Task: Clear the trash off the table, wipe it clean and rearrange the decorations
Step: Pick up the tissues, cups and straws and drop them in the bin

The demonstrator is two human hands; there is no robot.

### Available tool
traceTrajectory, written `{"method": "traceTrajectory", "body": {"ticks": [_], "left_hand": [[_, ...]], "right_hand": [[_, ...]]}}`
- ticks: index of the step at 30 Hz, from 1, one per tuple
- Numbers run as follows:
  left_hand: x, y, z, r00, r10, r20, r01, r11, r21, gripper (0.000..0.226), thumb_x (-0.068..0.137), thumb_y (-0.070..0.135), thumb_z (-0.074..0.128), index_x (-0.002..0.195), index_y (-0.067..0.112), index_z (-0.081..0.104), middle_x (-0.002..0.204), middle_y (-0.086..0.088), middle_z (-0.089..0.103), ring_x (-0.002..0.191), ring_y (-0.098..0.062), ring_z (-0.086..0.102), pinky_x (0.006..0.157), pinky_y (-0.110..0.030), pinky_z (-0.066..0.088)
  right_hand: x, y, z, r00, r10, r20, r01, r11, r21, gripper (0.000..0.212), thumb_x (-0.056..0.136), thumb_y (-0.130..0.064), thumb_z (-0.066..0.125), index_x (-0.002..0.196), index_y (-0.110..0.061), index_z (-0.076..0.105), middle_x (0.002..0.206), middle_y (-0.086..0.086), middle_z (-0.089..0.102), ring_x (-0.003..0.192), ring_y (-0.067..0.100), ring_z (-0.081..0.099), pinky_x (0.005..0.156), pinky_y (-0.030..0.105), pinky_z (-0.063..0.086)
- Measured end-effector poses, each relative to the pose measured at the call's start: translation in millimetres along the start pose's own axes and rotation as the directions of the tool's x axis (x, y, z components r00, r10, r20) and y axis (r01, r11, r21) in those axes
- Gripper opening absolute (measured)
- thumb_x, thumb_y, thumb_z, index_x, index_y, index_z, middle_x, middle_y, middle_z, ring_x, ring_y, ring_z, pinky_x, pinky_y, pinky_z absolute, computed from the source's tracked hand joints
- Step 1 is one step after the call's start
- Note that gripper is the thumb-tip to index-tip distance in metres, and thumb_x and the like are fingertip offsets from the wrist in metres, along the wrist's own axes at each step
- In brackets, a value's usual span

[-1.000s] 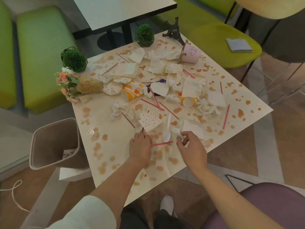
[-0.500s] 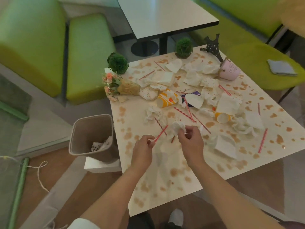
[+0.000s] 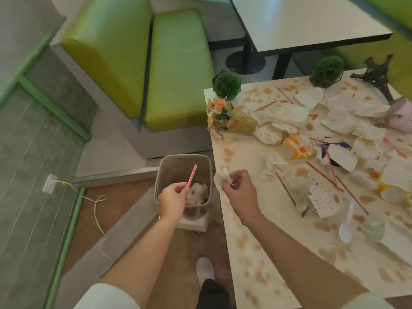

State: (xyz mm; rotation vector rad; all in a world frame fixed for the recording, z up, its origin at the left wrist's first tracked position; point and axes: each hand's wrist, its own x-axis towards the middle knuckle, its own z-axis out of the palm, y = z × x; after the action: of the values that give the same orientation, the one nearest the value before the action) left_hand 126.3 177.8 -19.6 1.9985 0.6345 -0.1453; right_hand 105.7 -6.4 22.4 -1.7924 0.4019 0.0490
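Left hand (image 3: 172, 197) pinched a red straw (image 3: 192, 175) over the bin (image 3: 160, 172), at table's (image 3: 278, 253) 9 o'clock edge. Right hand (image 3: 239, 192) gripped a crumpled napkin (image 3: 220, 179) at 3 o'clock of the bin; wadded paper (image 3: 197, 192) already sat inside.

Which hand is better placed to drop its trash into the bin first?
Left. The left hand holds the red straw directly over the bin. The right hand pinches a napkin above the table edge, beside the bin.

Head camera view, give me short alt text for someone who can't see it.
Over a trash bin beside a stained, littered table, the left hand pinches a red straw and the right hand holds a crumpled napkin. Green benches stand behind.
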Motion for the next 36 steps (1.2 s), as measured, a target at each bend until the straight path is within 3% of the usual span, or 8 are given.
{"method": "traceTrajectory", "body": {"ticks": [4, 9, 12, 17, 19, 23, 30, 36], "left_hand": [[30, -2, -17, 0.998, -0.053, -0.022, 0.054, 0.997, 0.047, 0.013, 0.092, 0.011, 0.063, 0.101, 0.017, 0.07, 0.085, 0.005, 0.068, 0.075, -0.015, 0.066, 0.078, -0.037, 0.059], [61, -10, -22, 0.998, -0.056, -0.016, 0.057, 0.992, 0.11, 0.012, 0.092, 0.012, 0.06, 0.092, 0.021, 0.068, 0.086, 0.004, 0.067, 0.08, -0.016, 0.065, 0.077, -0.038, 0.058], [70, -10, -22, 0.999, -0.037, 0.01, 0.034, 0.985, 0.169, 0.015, 0.095, 0.019, 0.057, 0.108, 0.015, 0.065, 0.094, 0.004, 0.064, 0.079, -0.011, 0.058, 0.065, -0.021, 0.043], [73, -15, -23, 0.996, -0.052, 0.07, 0.038, 0.981, 0.191, 0.023, 0.097, 0.028, 0.056, 0.117, 0.021, 0.062, 0.1, 0.009, 0.061, 0.088, -0.01, 0.055, 0.075, -0.024, 0.039], [71, -16, -24, 0.997, -0.048, 0.064, 0.035, 0.982, 0.184, 0.021, 0.097, 0.03, 0.055, 0.115, 0.022, 0.063, 0.1, 0.009, 0.062, 0.089, -0.009, 0.055, 0.076, -0.024, 0.039], [61, -10, -21, 0.996, -0.03, 0.087, 0.013, 0.982, 0.187, 0.015, 0.098, 0.034, 0.053, 0.107, 0.025, 0.061, 0.096, 0.012, 0.061, 0.086, -0.006, 0.055, 0.066, -0.023, 0.038], [21, 13, 11, 0.989, 0.01, 0.15, -0.038, 0.983, 0.18, 0.012, 0.095, 0.039, 0.054, 0.097, 0.03, 0.063, 0.094, 0.012, 0.066, 0.085, -0.01, 0.062, 0.075, -0.032, 0.052], [-31, 39, 59, 0.969, 0.086, 0.23, -0.133, 0.971, 0.199, 0.02, 0.096, 0.044, 0.052, 0.103, 0.028, 0.061, 0.097, 0.01, 0.066, 0.092, -0.015, 0.061, 0.083, -0.037, 0.05]], "right_hand": [[16, -2, 40, 0.999, 0.012, 0.046, -0.009, 0.999, -0.052, 0.015, 0.087, -0.018, 0.067, 0.093, -0.021, 0.053, 0.085, 0.0, 0.06, 0.069, 0.011, 0.054, 0.054, 0.012, 0.039], [34, 3, 78, 0.994, 0.043, 0.099, -0.031, 0.992, -0.126, 0.012, 0.085, -0.017, 0.065, 0.092, -0.019, 0.055, 0.084, 0.001, 0.059, 0.068, 0.007, 0.051, 0.056, 0.013, 0.038], [44, 8, 94, 0.993, 0.049, 0.105, -0.028, 0.982, -0.187, 0.011, 0.085, -0.015, 0.064, 0.091, -0.019, 0.056, 0.082, -0.001, 0.058, 0.068, 0.007, 0.05, 0.058, 0.015, 0.037], [54, 12, 109, 0.994, 0.032, 0.106, -0.001, 0.959, -0.283, 0.009, 0.086, -0.016, 0.064, 0.091, -0.018, 0.056, 0.086, -0.001, 0.057, 0.071, 0.009, 0.052, 0.062, 0.02, 0.039], [56, 15, 113, 0.989, 0.059, 0.135, -0.009, 0.94, -0.341, 0.012, 0.088, -0.018, 0.064, 0.099, -0.018, 0.061, 0.095, -0.001, 0.06, 0.078, 0.009, 0.055, 0.07, 0.022, 0.042], [52, 20, 108, 0.96, 0.187, 0.208, -0.077, 0.892, -0.446, 0.043, 0.09, -0.019, 0.065, 0.132, -0.014, 0.057, 0.127, 0.004, 0.058, 0.11, 0.017, 0.059, 0.089, 0.022, 0.042], [30, 9, 43, 0.986, 0.15, 0.073, -0.128, 0.961, -0.245, 0.01, 0.092, -0.021, 0.062, 0.098, -0.015, 0.067, 0.089, -0.005, 0.063, 0.084, 0.012, 0.059, 0.069, 0.019, 0.04], [9, 15, -35, 0.986, 0.161, -0.04, -0.166, 0.973, -0.159, 0.012, 0.093, -0.024, 0.059, 0.095, -0.015, 0.066, 0.086, -0.002, 0.065, 0.078, 0.013, 0.058, 0.057, 0.017, 0.037]]}}
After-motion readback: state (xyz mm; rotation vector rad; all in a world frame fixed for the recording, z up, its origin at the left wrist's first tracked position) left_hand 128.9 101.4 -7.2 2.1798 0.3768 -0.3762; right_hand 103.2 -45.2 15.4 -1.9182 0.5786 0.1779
